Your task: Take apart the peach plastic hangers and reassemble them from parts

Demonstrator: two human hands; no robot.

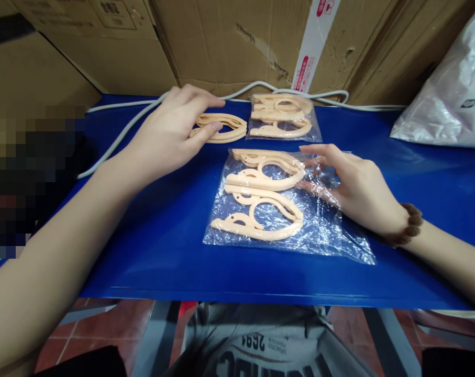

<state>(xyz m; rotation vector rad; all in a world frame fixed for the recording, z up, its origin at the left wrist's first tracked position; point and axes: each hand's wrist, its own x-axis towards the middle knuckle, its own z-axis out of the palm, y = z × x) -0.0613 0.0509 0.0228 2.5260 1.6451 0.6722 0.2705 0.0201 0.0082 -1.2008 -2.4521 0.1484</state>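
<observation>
A clear plastic bag (323,230) lies flat in the middle of the blue table, with two beige folding hangers (266,180) inside. My right hand (351,180) is at the bag's right side, fingers apart; some of the fingers show through the film, near the hangers' rounded ends. Farther back, my left hand (178,125) reaches over the left end of a loose folded hanger (231,137). Its thumb and forefinger are spread, and the other fingers are partly hidden. Whether it touches that hanger I cannot tell.
Another bag of beige folding hangers (282,118) lies at the back, right of the loose one. A white cable (256,86) runs along the rear edge before cardboard boxes (221,47). At the right stands a pale plastic sack (445,99). The blue table's (162,262) front edge is near my lap.
</observation>
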